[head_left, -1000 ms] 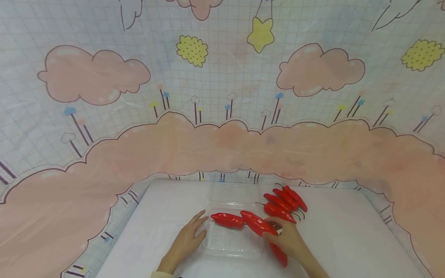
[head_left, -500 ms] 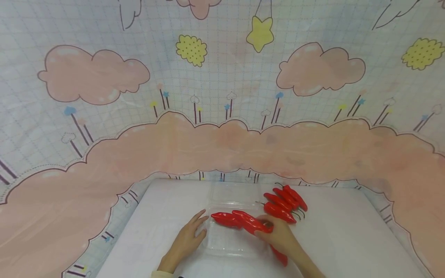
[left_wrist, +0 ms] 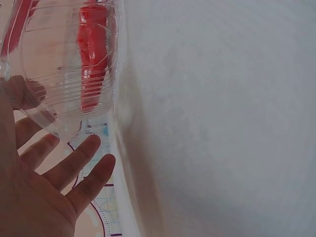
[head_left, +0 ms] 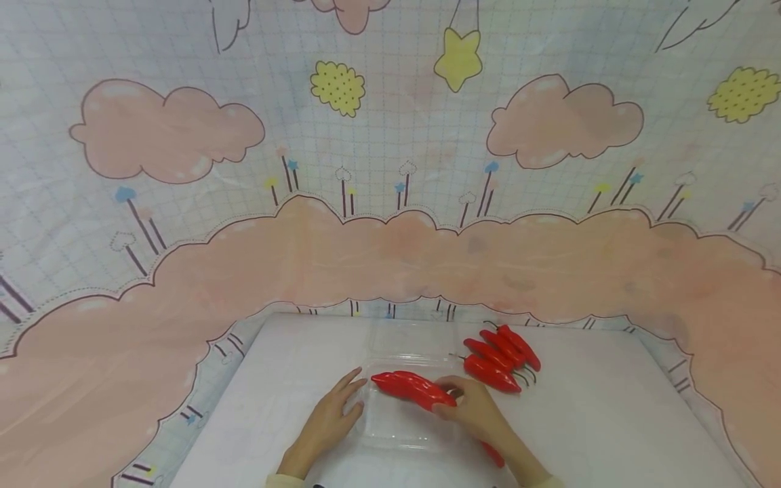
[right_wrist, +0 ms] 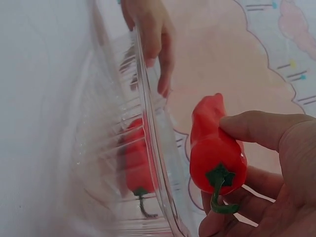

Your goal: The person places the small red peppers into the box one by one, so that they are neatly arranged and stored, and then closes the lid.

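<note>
My right hand [head_left: 478, 410] pinches a red chili pepper [head_left: 434, 395] between thumb and fingers, over the clear plastic box [head_left: 405, 430]. In the right wrist view this pepper [right_wrist: 212, 153] shows its green stem toward the camera. A second red chili pepper [head_left: 386, 383] lies inside the box near the far wall; the held one partly covers it in the head view. At the box's left side is my left hand [head_left: 329, 417], fingers spread and fairly straight. The left wrist view has its thumb [left_wrist: 24, 93] seen through clear plastic at the rim.
The box's clear lid [head_left: 411, 339] lies folded back behind it. Several more chili peppers [head_left: 491, 373] lie grouped on the white table [head_left: 586, 407] to the back right. Another pepper [head_left: 494, 455] shows partly beneath my right forearm.
My right hand has moved left with its chili pepper, which now overlaps the one in the box in the head view. The left hand has stayed at the box's side.
</note>
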`<state>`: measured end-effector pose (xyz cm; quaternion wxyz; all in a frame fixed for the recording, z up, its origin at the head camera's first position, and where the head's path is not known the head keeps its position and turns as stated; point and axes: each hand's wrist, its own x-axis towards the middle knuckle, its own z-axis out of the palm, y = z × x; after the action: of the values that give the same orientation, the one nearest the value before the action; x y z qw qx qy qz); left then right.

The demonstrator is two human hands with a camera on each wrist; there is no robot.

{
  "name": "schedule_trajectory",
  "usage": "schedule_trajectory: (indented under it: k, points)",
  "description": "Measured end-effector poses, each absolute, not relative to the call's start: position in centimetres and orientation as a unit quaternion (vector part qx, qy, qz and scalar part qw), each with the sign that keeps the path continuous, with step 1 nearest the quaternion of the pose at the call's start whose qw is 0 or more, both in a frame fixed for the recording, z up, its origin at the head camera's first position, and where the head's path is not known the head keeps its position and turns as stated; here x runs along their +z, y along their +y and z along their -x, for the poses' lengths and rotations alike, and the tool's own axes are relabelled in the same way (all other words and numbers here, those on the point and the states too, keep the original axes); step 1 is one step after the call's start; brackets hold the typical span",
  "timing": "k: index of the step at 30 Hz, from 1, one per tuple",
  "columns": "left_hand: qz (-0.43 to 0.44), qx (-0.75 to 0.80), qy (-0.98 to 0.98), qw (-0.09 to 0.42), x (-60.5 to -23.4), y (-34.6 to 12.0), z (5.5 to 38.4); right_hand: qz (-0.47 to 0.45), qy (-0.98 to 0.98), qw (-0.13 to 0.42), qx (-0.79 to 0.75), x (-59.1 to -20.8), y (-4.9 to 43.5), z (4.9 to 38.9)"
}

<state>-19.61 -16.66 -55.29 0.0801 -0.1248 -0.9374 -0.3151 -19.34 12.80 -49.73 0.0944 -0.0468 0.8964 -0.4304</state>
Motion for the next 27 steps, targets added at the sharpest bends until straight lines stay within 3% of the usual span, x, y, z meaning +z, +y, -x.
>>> schedule_trajectory:
  k: [11, 27]
  points:
    - [0.131, -0.323, -0.934, 0.082, -55.1, -16.7, 19.5, 0.036, 0.893, 0.118, -0.434, -50.1, 11.2, 19.7]
    - [0.125, -0.319, -0.936, 0.082, -55.1, -16.6, 19.7, 0.076, 0.901, 0.087, -0.417, -49.9, 8.9, 19.9]
